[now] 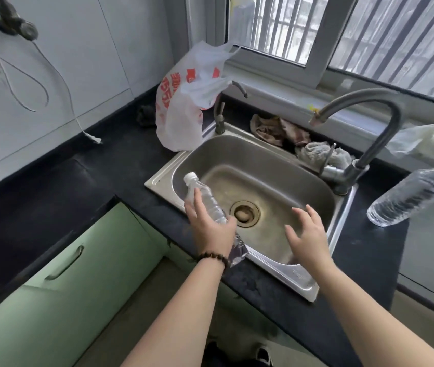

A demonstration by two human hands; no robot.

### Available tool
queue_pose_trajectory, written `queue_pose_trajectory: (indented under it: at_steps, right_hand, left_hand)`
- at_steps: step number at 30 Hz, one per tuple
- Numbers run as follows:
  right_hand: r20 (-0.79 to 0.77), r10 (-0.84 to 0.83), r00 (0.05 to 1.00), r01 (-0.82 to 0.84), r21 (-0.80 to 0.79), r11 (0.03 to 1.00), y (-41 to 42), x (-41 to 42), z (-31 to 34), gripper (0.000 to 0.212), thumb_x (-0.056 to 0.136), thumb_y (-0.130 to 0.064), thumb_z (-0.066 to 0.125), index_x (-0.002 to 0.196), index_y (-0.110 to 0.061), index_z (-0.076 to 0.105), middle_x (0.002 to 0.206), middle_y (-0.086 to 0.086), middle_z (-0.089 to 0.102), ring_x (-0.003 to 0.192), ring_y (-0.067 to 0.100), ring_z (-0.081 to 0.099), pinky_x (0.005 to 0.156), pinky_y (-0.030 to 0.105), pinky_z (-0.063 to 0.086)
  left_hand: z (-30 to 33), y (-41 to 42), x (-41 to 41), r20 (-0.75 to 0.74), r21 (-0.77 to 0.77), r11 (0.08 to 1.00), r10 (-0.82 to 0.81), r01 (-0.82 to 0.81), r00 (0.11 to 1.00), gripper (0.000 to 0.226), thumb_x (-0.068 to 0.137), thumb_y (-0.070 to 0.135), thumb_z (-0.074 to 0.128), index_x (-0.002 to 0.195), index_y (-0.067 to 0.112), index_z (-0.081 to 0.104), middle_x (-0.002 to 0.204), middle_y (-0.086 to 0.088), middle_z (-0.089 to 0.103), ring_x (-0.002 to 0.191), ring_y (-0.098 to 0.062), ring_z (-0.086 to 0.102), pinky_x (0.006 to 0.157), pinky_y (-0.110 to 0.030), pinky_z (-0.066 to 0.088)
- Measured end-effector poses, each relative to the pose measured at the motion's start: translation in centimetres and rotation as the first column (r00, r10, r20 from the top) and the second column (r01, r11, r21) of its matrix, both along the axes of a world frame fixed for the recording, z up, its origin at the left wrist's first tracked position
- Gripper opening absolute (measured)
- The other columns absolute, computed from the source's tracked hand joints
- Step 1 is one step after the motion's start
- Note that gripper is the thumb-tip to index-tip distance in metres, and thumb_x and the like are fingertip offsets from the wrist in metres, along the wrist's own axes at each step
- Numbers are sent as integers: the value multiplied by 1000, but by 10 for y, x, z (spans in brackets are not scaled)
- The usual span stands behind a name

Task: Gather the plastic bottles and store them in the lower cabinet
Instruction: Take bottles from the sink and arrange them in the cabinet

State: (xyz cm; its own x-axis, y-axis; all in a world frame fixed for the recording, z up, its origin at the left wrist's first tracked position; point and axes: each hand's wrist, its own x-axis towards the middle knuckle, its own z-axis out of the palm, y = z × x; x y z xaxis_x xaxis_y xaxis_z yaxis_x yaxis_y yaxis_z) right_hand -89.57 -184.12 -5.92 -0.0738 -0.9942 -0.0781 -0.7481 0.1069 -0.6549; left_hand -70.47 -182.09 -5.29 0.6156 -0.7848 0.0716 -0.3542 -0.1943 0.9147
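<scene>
While my left hand (211, 229) is gripping 1 clear bottle (205, 200) over the sink (276, 271) edge, my right hand (307, 229) is hovering open, empty. Bottle 2 (406, 194) is standing beside the faucet (364, 128); I am risking knocking it over while reaching.

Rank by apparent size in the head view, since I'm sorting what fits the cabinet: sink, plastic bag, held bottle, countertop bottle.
1. sink
2. plastic bag
3. and 4. unsure: held bottle is partly covered by the left hand; countertop bottle looks alike.

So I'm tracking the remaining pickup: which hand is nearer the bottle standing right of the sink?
Right. The right hand, open over the sink, is nearer that standing bottle; the left hand is farther, gripping another bottle.
</scene>
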Motion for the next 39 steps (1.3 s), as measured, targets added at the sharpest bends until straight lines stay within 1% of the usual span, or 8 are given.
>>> queue_pose_trajectory:
  at_steps: [4, 11, 13, 17, 22, 29, 33, 39]
  right_hand:
    - [44, -78, 996, 79, -39, 996, 0, -42, 10, 49, 90, -20, 58, 137, -15, 46, 154, 8, 27, 141, 19, 25, 108, 28, 22]
    - [124, -328, 937, 347, -190, 919, 1, -159, 20, 47, 88, -14, 60, 133, -7, 48, 141, 15, 42, 133, 21, 36, 107, 27, 27]
    - [192, -401, 895, 438, -217, 873, -9, -184, 22, 57, 84, -20, 66, 135, -9, 42, 138, 13, 42, 126, 14, 37, 99, 20, 27]
    - [303, -389, 870, 459, -207, 864, -44, -210, 21, 100, 73, -38, 79, 148, -13, 18, 151, 11, 25, 139, 17, 21, 105, 20, 16]
    - [434, -355, 828, 475, -207, 855, -79, -215, 8, 120, 59, -49, 85, 150, -26, 10, 153, 8, 22, 140, 16, 21, 109, 25, 20]
    - [588, -313, 746, 459, -114, 881, -105, -219, -7, 76, 62, -40, 83, 125, -43, 40, 109, -20, 60, 95, -6, 59, 78, 7, 39]
    - [611, -299, 733, 469, -137, 872, -101, -212, -2, 62, 62, -37, 81, 113, -44, 47, 90, -27, 62, 81, -16, 57, 67, -3, 37]
    - [642, -143, 754, 304, -148, 941, -57, -156, 1, 63, 62, -39, 82, 116, -36, 49, 92, -19, 67, 83, -5, 64, 71, 7, 45]
  left_hand:
    - [23, -17, -45, -56, -35, 991, -134, 132, 989, 91, 67, 8, 74, 146, 24, 32, 152, -11, 25, 133, -17, 33, 91, 5, 17]
    - [28, -30, -139, -4, 23, 920, -391, 391, 920, 92, 68, 16, 76, 138, 50, 28, 155, 1, 18, 117, -17, 48, 74, -1, 37]
    - [25, -36, -159, 49, 27, 903, -430, 430, 901, 92, 67, 18, 77, 138, 50, 28, 155, -1, 18, 115, -19, 51, 67, 4, 35]
    - [23, -46, -185, 106, 29, 896, -444, 443, 890, 91, 67, 15, 77, 138, 47, 31, 155, -1, 19, 119, -24, 52, 84, -23, 48]
    - [19, -54, -195, 134, 79, 922, -386, 378, 913, 91, 67, 17, 77, 136, 52, 29, 156, 0, 18, 113, -20, 55, 66, 2, 34]
    - [13, -44, -181, 181, 103, 952, -302, 287, 936, 93, 69, 19, 79, 138, 53, 26, 157, 1, 16, 123, -21, 47, 84, -24, 49]
    - [5, -30, -171, 160, 108, 968, -241, 226, 957, 93, 68, 16, 78, 138, 52, 29, 157, 3, 16, 121, -18, 48, 75, -6, 36]
    - [5, -3, -144, 161, 79, 984, -171, 160, 972, 94, 67, 16, 78, 141, 46, 30, 158, 0, 16, 135, -14, 33, 96, -20, 31]
